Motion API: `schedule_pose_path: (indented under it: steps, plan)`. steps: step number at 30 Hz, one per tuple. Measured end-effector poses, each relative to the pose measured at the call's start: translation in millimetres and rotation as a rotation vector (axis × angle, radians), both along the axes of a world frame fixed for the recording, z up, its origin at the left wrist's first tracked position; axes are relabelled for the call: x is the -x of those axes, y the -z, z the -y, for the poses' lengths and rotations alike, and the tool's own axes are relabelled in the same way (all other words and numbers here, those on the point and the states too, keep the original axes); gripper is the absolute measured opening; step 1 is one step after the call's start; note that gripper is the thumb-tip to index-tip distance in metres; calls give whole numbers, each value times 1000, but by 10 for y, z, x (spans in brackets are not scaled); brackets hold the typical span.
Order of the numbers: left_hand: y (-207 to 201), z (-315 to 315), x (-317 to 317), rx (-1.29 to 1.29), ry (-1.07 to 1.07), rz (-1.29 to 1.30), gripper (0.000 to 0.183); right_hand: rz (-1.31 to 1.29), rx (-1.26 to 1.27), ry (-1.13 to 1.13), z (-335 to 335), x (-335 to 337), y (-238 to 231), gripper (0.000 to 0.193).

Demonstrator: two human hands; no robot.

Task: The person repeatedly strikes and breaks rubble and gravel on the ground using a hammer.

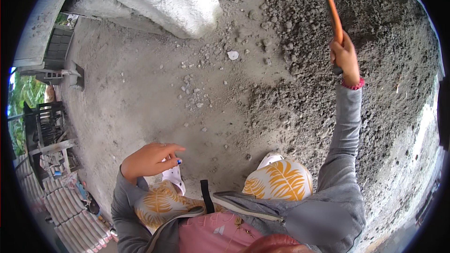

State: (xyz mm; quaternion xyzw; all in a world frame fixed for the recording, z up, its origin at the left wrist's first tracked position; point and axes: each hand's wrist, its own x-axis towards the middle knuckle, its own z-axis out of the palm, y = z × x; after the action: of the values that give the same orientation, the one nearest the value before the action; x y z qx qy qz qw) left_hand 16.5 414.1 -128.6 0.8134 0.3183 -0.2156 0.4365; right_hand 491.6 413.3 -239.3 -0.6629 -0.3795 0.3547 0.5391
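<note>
While the right hand [346, 60] grips the orange-shafted hammer [333, 11] low on its handle, out over dark, lumpy soil [300, 117], the left hand [149, 160] hangs empty, fingers loosely extended, near 1 white clog [174, 178].

Head-worn, looking steeply down in wide fisheye from above, behind and left of the right hand [345, 59] gripping the hammer [333, 11], well apart from that grip.

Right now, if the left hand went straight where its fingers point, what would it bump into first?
Nothing close, it seems: the bare left hand points rightward over dusty grey ground, toward dark, crumbly soil. Its height is unclear, so it might pass above.
</note>
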Motion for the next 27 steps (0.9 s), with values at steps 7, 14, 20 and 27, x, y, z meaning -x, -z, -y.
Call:
schedule_pose_path:
  steps: [7,14,20,27]
  plan:
    - [-171,43,74,-15,-146,-63,32,94,35,-169,-236,570,752,52]
    - [-198,159,94,125,-154,-51,33,347,157,-189,-673,1016,1265,61]
    - [-122,154,193,42,-171,-46,32,-25,200,-527,197,1074,771,60]
    - [-68,90,86,16,-96,-43,30,393,148,-92,378,734,680,63]
